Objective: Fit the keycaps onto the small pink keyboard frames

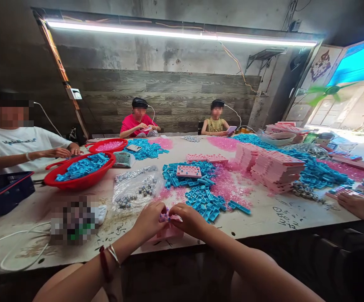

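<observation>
At the table's near edge, my left hand (150, 218) and my right hand (189, 220) meet with fingers bent and pinched. Between the fingertips is a small pink plastic piece (176, 218) with bluish bits on it; its exact kind is too small to tell. Just under the hands rests a pink plastic panel (171, 233), partly covered by them. Beyond my right hand lie loose blue plastic trays (205, 201) and scattered clear pink bits (232, 191). A clear plastic bag (138, 188) with small metallic parts is beyond my left hand.
A red basin (111, 165) of blue pieces stands left, near a co-worker in white. Stacked pink panels (276, 167) rise at right, before a blue heap (316, 167). Another person's hand (353, 203) is at far right. A white cable (21, 235) crosses the left edge.
</observation>
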`<state>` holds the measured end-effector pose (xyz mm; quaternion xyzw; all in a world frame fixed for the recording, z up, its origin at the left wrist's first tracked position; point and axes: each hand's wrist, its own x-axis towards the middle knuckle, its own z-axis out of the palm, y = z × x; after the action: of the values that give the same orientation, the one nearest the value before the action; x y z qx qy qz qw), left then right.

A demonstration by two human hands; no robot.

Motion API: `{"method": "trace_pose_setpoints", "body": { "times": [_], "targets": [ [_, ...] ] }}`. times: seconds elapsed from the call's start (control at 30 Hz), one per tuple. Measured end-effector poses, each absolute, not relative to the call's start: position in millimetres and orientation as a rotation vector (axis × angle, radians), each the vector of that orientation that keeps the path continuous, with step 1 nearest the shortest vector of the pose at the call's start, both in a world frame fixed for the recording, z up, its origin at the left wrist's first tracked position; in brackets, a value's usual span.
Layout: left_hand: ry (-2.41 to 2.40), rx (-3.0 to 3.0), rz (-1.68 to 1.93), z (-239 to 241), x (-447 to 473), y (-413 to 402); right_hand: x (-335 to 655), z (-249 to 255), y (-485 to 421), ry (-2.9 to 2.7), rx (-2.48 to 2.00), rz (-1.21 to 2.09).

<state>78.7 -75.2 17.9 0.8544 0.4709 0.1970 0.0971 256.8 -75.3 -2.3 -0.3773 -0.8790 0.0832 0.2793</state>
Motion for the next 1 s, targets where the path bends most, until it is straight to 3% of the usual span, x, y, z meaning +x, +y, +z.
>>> {"method": "trace_pose_setpoints", "body": {
  "times": [0.47,1.0],
  "targets": [
    [1.306,2.444,0.643,20.3,80.0,-72.4,258.7,-11.6,-68.0,-2.309,-0.834,0.236],
    [1.234,2.379,0.587,15.2,79.3,-63.4,260.5,-3.3,-68.0,-2.34,-0.934,0.251]
  ]
}}
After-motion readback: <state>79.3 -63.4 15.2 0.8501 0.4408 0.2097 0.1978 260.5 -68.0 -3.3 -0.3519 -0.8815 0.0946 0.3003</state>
